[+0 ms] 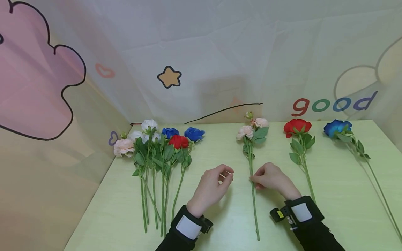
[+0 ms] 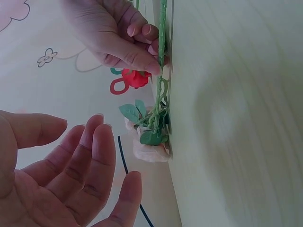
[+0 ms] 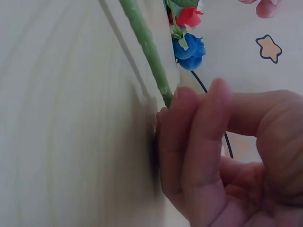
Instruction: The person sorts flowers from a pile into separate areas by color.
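In the head view, a pale pink artificial rose stem point(image 1: 253, 205) lies upright on the table, its blooms point(image 1: 245, 132) toward the back wall. My right hand point(image 1: 273, 177) pinches that green stem about midway between thumb and fingers. The right wrist view shows the stem point(image 3: 149, 47) running into the fingertips, close over the tabletop. My left hand point(image 1: 213, 188) hovers to the left of the stem, fingers loosely bent and holding nothing. In the left wrist view, the left hand's palm and spread fingers point(image 2: 99, 161) show, with the pink blooms point(image 2: 151, 146) beyond them.
Left of my hands lies a bunch of pink, white, blue and red flowers point(image 1: 179, 142) with long stems. On the right, a red rose point(image 1: 297, 127) and a blue rose point(image 1: 337, 128) lie separately on the pale table point(image 1: 119, 209). A printed cloth point(image 1: 220, 52) hangs behind.
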Demonstrator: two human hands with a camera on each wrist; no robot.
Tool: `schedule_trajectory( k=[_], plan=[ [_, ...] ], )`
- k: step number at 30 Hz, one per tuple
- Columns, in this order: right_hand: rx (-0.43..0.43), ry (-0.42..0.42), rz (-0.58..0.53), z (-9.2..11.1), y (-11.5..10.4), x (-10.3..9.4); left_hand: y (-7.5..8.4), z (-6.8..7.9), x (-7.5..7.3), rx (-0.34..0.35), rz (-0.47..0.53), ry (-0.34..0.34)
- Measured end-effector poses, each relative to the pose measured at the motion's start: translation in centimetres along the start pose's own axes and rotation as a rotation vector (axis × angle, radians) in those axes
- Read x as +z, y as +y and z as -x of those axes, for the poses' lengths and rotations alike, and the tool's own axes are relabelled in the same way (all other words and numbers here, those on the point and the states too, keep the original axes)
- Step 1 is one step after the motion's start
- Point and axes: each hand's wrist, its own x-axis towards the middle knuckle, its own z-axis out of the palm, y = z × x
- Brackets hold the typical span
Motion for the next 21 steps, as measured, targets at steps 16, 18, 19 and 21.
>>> schedule_trajectory(
  k=[16,18,19,21],
  plan=[
    [-0.034,0.04,-0.01,-0.34,-0.1,1.0,0.04,0.02,-0.02,-0.001,-0.01,-0.002],
    [-0.029,0.04,-0.016,-0.36,-0.1,1.02,0.02,0.0,-0.03,0.001,-0.01,-0.002],
    [-0.029,0.04,-0.017,-0.37,-0.09,1.02,0.02,0.0,-0.04,0.001,-0.012,-0.002],
    [-0.025,0.039,-0.017,-0.32,-0.11,0.99,0.01,0.01,-0.05,0.0,-0.012,-0.004]
  ],
)
